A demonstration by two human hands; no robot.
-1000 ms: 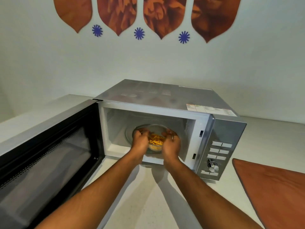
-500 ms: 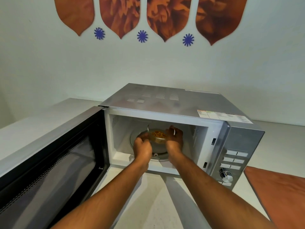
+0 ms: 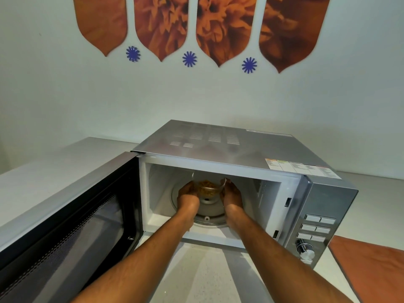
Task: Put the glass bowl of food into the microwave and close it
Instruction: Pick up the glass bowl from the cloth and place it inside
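From the head view, a small clear glass bowl of yellow-orange food [image 3: 207, 189] sits at the centre of the frame, inside the open cavity of a silver, box-shaped microwave [image 3: 240, 147] that stands on a pale table [image 3: 43, 158]. Both bare arms reach in from the bottom of the frame. The left hand [image 3: 188, 194] cups the bowl's left wall and the right hand [image 3: 232, 194] cups its right wall, so each grip is closed against the glass from opposite sides. The bowl is over the round glass turntable [image 3: 209, 217]; whether its base already touches the plate I cannot tell, since the hands and the cavity's shadow hide the underside.

The microwave's dark-windowed door [image 3: 72, 217] stands swung wide open at the lower left of the frame. At the right, the control panel with grey buttons and a chrome knob [image 3: 306, 251] faces forward.

Judging by the look of it, the bowl is rigid, smooth and brittle, likely slippery at the wall, with modest weight from the food. A two-sided hold low on the walls, just under the flared rim, seems safest, and it should be set down gently, glass on glass, before the hands let go.
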